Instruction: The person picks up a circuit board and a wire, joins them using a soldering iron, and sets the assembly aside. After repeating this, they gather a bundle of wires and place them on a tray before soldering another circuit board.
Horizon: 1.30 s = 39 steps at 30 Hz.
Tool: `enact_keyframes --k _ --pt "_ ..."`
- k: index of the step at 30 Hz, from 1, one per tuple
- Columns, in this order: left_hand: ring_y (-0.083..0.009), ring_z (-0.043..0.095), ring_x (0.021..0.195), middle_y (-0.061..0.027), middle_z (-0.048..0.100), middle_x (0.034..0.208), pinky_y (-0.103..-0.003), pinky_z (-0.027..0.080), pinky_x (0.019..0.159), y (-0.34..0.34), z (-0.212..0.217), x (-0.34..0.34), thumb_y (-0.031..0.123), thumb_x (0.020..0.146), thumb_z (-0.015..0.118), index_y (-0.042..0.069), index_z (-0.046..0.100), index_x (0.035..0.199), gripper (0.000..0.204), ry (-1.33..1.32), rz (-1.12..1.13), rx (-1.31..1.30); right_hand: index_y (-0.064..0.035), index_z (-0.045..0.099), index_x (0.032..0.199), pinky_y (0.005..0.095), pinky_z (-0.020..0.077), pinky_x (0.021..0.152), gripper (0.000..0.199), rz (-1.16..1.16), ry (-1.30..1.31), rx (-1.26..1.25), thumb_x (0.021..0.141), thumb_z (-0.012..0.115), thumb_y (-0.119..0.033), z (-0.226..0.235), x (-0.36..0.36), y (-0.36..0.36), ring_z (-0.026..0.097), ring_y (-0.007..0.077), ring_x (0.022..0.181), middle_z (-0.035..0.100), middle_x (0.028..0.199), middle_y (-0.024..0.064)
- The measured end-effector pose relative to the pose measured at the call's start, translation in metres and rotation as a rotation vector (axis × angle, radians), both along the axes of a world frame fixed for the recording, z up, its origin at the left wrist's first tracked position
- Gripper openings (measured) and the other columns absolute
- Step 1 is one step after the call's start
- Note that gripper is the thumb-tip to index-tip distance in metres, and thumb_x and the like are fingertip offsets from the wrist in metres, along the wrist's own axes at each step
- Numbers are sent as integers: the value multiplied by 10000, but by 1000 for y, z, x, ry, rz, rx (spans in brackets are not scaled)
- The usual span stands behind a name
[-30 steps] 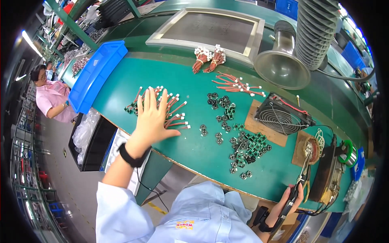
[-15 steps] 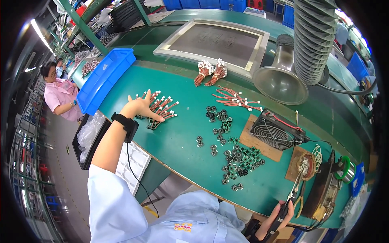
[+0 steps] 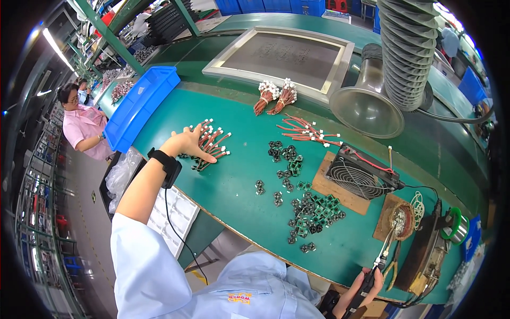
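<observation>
My left hand (image 3: 187, 144) rests over a pile of red-brown wire leads with white connectors (image 3: 213, 139), its thumb and fingers apart. Small dark circuit boards show partly under and beside that hand, which hides the rest. At the lower right, my right hand (image 3: 366, 287) is wrapped round a soldering iron (image 3: 380, 261). The iron's tip reaches the edge of a round brown dish (image 3: 408, 223) with silvery bits in it. Many loose small green-and-black circuit boards (image 3: 319, 210) lie between my hands, with loose red-brown wires (image 3: 305, 130) behind them.
Two bundled wire bunches (image 3: 267, 98) lie near a framed screen (image 3: 212, 66). A fan (image 3: 358, 175) stands on a wooden board, below a metal extraction hood (image 3: 366, 111). At right is a green solder spool (image 3: 456, 226). A blue bin (image 3: 139, 109) and another person (image 3: 85, 127) are left.
My left hand's raised fingers have come down and curled toward the wire pile. My right hand keeps its hold on the soldering iron; the view has shifted slightly.
</observation>
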State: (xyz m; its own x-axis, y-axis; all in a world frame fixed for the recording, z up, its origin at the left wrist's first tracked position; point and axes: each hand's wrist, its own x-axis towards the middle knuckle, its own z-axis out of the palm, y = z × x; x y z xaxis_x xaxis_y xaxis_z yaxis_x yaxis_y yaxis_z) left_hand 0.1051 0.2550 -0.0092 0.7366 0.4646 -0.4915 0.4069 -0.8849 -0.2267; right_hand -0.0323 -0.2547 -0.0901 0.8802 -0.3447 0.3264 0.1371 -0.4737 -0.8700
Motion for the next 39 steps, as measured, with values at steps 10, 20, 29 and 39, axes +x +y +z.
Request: enact_keyframes --k 10,20,29,39 --pt "-359 583 925 -222 614 942 -441 334 894 -12 -6 10 342 619 678 -55 404 1146 715 -94 -219 30 10 507 1134 357 461 807 327 -80 -175 -183 836 627 -54 17 3 -11 559 282 919 537 1086 186" --pt "-320 624 713 -135 640 724 -414 355 818 12 12 62 167 651 622 25 465 981 392 -240 -508 93 16 503 1102 367 450 820 297 -26 -256 -260 828 611 -15 25 17 -10 546 346 955 509 1107 252" --pt "-308 631 794 -162 645 836 -443 336 923 -46 56 237 229 683 671 34 472 1067 474 -678 -893 364 -16 480 1164 451 438 865 354 -223 -357 -580 836 612 -39 16 25 -4 540 371 1010 474 1170 284" --pt "-292 590 1009 -167 636 1007 -401 370 961 -66 6 301 443 645 744 62 517 1206 715 -582 -616 281 -8 568 969 459 395 782 269 -292 -157 -610 724 675 23 23 26 1 515 367 784 577 832 187"
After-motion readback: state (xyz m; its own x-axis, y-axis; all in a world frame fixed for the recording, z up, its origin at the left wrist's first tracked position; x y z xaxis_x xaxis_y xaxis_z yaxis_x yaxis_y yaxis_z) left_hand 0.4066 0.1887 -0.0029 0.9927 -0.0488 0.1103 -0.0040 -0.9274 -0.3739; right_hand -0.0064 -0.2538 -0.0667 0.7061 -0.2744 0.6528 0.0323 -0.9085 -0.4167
